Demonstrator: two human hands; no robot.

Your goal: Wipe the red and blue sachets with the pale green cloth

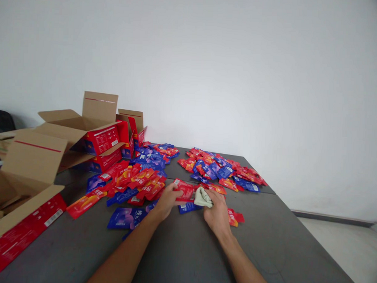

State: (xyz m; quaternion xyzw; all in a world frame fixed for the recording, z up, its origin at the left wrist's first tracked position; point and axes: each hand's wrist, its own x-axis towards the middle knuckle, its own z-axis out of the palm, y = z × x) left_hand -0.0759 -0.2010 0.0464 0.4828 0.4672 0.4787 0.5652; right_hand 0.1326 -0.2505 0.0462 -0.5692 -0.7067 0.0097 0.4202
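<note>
My left hand (167,202) is closed on the left edge of a red pouch (184,191) with white print, held just above the dark table. In my right hand (217,210) is a folded pale cloth (203,197) with dark marks, at the pouch's right end. It covers part of the pouch. A blue pouch (189,207) lies beneath the hands, and a red and orange pouch (234,217) lies right of my right wrist. Left of my left hand, a heap of red pouches (148,183) rests beside blue pouches (125,217).
Several open cardboard boxes (103,140) with red and blue sides stand on the left. The nearest box (27,231) has its flaps raised. Another heap of red and blue pouches (217,167) lies farther back on the dark table (184,257), before a white wall (209,76).
</note>
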